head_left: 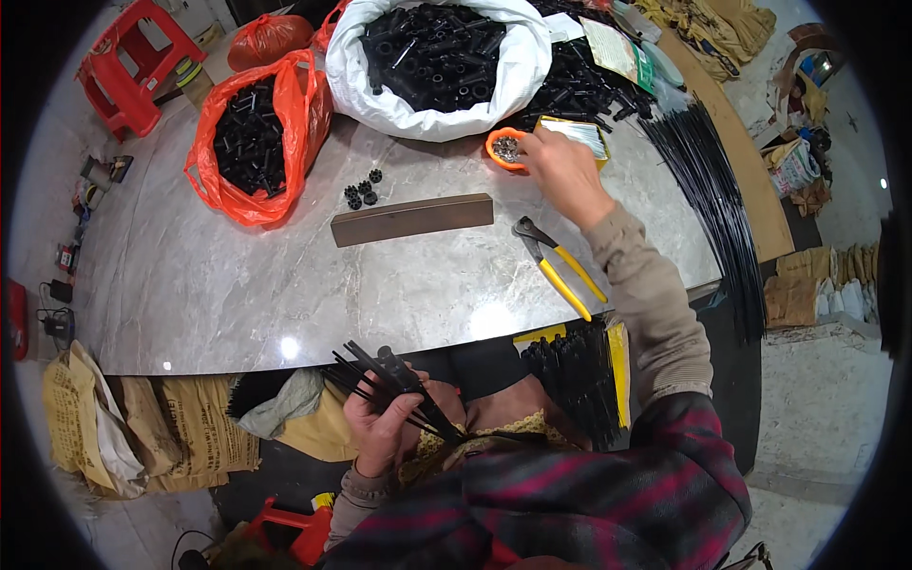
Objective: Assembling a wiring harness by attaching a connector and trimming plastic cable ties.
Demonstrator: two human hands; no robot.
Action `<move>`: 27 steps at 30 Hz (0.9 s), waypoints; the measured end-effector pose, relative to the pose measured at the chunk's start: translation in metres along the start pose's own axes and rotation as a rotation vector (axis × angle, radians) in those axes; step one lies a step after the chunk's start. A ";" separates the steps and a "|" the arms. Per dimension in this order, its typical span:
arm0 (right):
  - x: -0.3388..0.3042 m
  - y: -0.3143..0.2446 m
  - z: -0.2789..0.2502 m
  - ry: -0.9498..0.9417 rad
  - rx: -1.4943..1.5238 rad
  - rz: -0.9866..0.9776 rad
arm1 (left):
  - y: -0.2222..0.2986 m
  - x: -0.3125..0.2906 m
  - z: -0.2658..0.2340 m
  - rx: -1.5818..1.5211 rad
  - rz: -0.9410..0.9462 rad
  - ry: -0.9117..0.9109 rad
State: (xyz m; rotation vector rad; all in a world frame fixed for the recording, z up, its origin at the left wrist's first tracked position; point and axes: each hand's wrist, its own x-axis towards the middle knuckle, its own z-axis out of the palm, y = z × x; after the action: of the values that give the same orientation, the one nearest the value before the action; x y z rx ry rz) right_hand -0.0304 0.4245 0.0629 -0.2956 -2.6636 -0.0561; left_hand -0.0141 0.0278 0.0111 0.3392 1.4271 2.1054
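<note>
Below the table's front edge, my left hand is closed round a bundle of thin black rods. A thicker black tubular fitting sits among them, under my thumb. My right hand reaches far across the table to a small orange bowl of tiny metal pieces. Its fingers are drawn together at the bowl's right rim; what they pinch, if anything, is hidden. Nearer to me than that hand lie end-cutting pliers with yellow handles.
A white sack of black fittings and a red plastic bag of similar parts stand at the back. A dark bar lies mid-table beside several small black caps. Long black rods line the right edge, near a yellow box.
</note>
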 end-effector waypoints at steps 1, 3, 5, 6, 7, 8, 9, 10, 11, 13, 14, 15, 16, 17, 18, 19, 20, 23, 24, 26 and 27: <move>0.010 0.003 0.006 0.010 -0.073 -0.047 | 0.001 0.000 0.000 -0.010 -0.006 -0.002; 0.023 0.005 0.014 0.013 -0.173 -0.106 | -0.003 0.001 -0.004 -0.009 0.000 -0.001; 0.032 0.007 0.021 0.016 -0.275 -0.164 | -0.004 0.001 -0.007 -0.008 0.005 -0.002; 0.034 0.009 0.026 -0.027 -0.305 -0.157 | -0.004 0.002 -0.008 0.000 0.000 -0.008; 0.036 0.010 0.029 -0.070 -0.336 -0.149 | -0.005 0.003 -0.009 0.007 -0.005 -0.014; 0.037 0.010 0.032 -0.071 -0.334 -0.152 | -0.005 0.003 -0.010 0.006 -0.005 -0.011; 0.038 0.011 0.034 -0.071 -0.341 -0.144 | -0.007 0.003 -0.011 -0.001 0.004 -0.017; 0.039 0.013 0.036 -0.072 -0.349 -0.136 | -0.009 0.003 -0.011 -0.009 0.013 -0.023; 0.040 0.013 0.038 -0.071 -0.343 -0.141 | -0.008 0.002 -0.012 -0.008 0.014 -0.016; 0.043 0.013 0.042 -0.116 -0.349 -0.117 | -0.006 0.002 -0.011 0.003 0.012 -0.031; 0.043 0.013 0.042 -0.116 -0.344 -0.124 | -0.006 0.001 -0.012 0.003 0.013 -0.022; 0.042 0.012 0.042 -0.106 -0.333 -0.121 | -0.007 0.001 -0.012 -0.002 0.013 -0.032; 0.043 0.012 0.041 -0.097 -0.322 -0.119 | -0.006 0.001 -0.012 -0.007 0.013 -0.042; 0.043 0.011 0.040 -0.095 -0.317 -0.128 | -0.005 0.001 -0.011 -0.006 0.016 -0.032; 0.043 0.011 0.038 -0.097 -0.304 -0.112 | -0.003 0.000 -0.010 0.010 0.008 -0.037; 0.043 0.009 0.037 -0.099 -0.290 -0.099 | -0.001 -0.001 -0.010 0.026 0.000 -0.039; 0.042 0.013 0.038 -0.077 -0.289 -0.099 | -0.001 -0.002 -0.009 0.025 0.003 -0.033; 0.038 0.016 0.040 -0.052 -0.295 -0.094 | 0.000 -0.004 -0.008 0.012 -0.001 -0.034; 0.038 0.014 0.041 -0.049 -0.289 -0.101 | -0.001 -0.005 -0.008 0.013 0.009 -0.039; 0.039 0.012 0.040 -0.062 -0.348 -0.164 | 0.001 -0.008 -0.006 0.015 0.025 -0.043; 0.039 0.012 0.039 -0.057 -0.348 -0.167 | 0.003 -0.008 -0.004 0.002 0.034 -0.053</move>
State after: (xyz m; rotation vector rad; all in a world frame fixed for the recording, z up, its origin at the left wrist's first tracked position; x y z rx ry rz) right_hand -0.0789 0.4471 0.0448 -0.1847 -2.7202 -0.5746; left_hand -0.0101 0.0191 0.0129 0.4201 1.4021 2.1066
